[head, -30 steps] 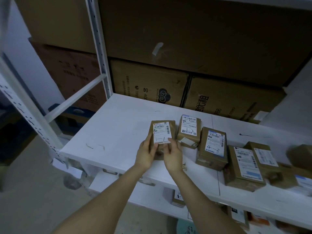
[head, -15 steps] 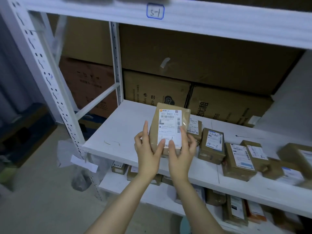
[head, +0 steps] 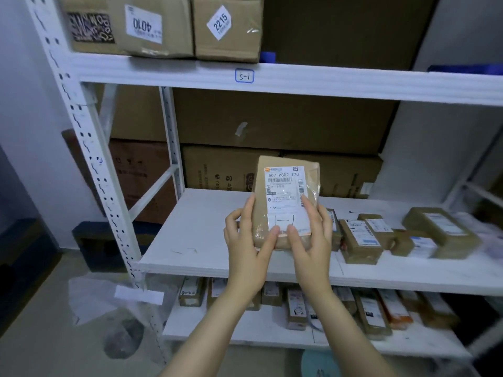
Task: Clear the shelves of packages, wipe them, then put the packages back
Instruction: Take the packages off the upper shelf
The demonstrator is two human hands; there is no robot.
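I hold a small brown package (head: pixel 285 186) with a white shipping label upright in front of me, above the white middle shelf (head: pixel 201 235). My left hand (head: pixel 249 246) grips its lower left edge and my right hand (head: pixel 310 238) its lower right edge, thumbs on the label. Several more small brown packages (head: pixel 359 240) lie in a row on the same shelf, to the right of my hands. The shelf's left part is bare.
A white upper shelf (head: pixel 326 83) tagged "5-1" carries cardboard boxes (head: pixel 226 25). Large cartons (head: pixel 231 170) stand behind the middle shelf. The lower shelf (head: pixel 245 327) holds several packages. A perforated white upright (head: pixel 89 159) stands at left, with a plastic bag (head: pixel 109 317) on the floor.
Both hands lifted the package off the middle shelf and raised it upright. The view tilted upward, bringing the upper shelf and its boxes into sight.
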